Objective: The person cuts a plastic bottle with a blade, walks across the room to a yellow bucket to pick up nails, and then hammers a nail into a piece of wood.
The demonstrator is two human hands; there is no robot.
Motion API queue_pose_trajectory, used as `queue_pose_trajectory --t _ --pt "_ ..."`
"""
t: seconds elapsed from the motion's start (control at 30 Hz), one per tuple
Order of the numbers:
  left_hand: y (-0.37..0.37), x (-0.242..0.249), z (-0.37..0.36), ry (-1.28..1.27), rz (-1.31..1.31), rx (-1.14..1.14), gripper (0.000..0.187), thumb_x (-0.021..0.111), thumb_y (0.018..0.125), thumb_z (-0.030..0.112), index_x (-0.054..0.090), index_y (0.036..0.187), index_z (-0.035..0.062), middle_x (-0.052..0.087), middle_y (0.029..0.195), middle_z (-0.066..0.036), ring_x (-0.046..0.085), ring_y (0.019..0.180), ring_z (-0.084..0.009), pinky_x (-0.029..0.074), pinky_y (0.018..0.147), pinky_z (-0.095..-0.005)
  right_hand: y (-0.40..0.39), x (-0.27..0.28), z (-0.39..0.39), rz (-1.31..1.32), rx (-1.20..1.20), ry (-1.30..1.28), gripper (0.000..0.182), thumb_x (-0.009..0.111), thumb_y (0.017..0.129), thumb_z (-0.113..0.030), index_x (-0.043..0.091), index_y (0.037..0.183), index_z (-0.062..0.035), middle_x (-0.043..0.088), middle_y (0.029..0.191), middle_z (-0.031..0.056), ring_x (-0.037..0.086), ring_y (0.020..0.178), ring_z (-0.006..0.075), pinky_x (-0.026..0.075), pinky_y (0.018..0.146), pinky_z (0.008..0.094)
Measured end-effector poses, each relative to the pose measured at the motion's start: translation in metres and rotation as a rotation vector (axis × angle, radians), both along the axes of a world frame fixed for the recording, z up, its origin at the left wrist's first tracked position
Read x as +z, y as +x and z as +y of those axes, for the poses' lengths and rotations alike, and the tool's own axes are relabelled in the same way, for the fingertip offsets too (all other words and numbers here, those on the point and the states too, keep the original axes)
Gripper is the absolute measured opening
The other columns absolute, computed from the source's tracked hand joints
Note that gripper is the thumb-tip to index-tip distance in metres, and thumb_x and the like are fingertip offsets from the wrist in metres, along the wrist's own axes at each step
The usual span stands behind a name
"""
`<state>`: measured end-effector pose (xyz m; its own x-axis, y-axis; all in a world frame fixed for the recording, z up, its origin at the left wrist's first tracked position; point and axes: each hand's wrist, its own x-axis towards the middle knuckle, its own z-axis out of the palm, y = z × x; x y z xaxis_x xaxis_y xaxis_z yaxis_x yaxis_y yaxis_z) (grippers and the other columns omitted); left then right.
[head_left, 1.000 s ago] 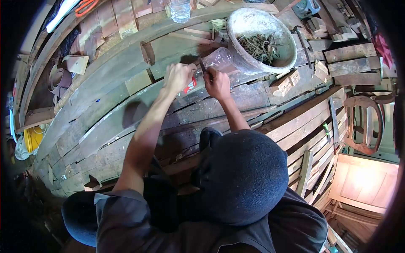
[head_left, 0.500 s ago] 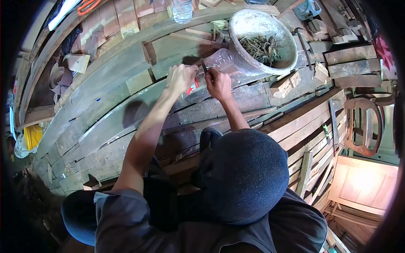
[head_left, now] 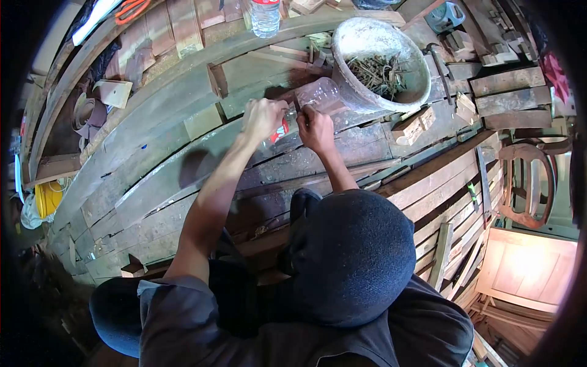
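Observation:
A clear plastic bottle [head_left: 320,92] with a red label [head_left: 280,130] lies slanted between my hands, its bare clear end toward the bucket. My left hand [head_left: 263,119] is closed on the labelled part of the bottle, covering much of it. Against the bottle's near side, my right hand [head_left: 316,129] is closed around a thin, dark, blade-like tool [head_left: 298,103]. Most of that tool is hidden by the fingers, so its exact kind does not show.
A whitish bucket [head_left: 339,55] with dry scraps stands beyond my right hand. Another water bottle [head_left: 265,19] is at the back. A curved wooden beam [head_left: 147,79] runs along the left. A handsaw [head_left: 480,177] and stacked planks [head_left: 507,98] lie right.
The dark tool has dipped lower and shows less above my right fist. My left hand has shifted slightly down, and the bottle has turned a little. Both hands keep their grip.

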<state>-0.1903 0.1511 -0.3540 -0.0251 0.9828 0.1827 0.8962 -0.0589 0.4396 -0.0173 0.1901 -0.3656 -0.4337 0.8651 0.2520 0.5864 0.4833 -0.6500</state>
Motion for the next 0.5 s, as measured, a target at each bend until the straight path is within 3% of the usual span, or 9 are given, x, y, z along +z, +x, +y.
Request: queue_pose_trajectory --t 0.13,0.27,0.3,0.5 --pt "0.001 -0.001 0.002 0.005 0.082 0.003 0.016 0.063 0.079 0.012 0.075 0.09 0.013 0.071 0.081 -0.013 0.07 0.071 -0.0321 0.056 0.067 -0.0444 -0.001 -0.001 0.009 -0.025 0.02 0.032 0.013 0.06 0.085 -0.019 0.061 0.082 -0.0056 0.061 0.068 0.0243 0.062 0.066 0.0453 0.048 0.061 0.0551" --pt "0.007 -0.002 -0.005 0.073 0.12 -0.135 0.014 0.063 0.079 0.012 0.073 0.088 0.0122 0.072 0.083 -0.012 0.07 0.071 -0.0321 0.056 0.066 -0.0437 -0.002 0.001 0.015 0.01 0.021 0.006 0.013 0.06 0.084 -0.018 0.061 0.082 -0.0052 0.061 0.069 0.0244 0.062 0.066 0.0454 0.049 0.061 0.0546" --pt "0.012 0.0 -0.008 0.088 0.021 -0.007 0.013 0.063 0.079 0.014 0.073 0.088 0.0127 0.072 0.082 -0.012 0.069 0.072 -0.032 0.056 0.066 -0.0436 0.0 0.002 0.015 0.02 0.012 -0.019 0.013 0.06 0.084 -0.018 0.061 0.082 -0.005 0.061 0.069 0.0244 0.062 0.066 0.0453 0.049 0.062 0.0544" --pt "0.014 -0.005 -0.007 0.018 -0.039 0.076 0.018 0.064 0.077 0.015 0.074 0.092 0.0154 0.071 0.079 -0.015 0.069 0.07 -0.0336 0.056 0.067 -0.0454 0.006 0.0 0.006 -0.011 0.044 0.003 0.015 0.061 0.084 -0.02 0.061 0.083 -0.0049 0.062 0.07 0.0236 0.062 0.067 0.0449 0.049 0.062 0.054"
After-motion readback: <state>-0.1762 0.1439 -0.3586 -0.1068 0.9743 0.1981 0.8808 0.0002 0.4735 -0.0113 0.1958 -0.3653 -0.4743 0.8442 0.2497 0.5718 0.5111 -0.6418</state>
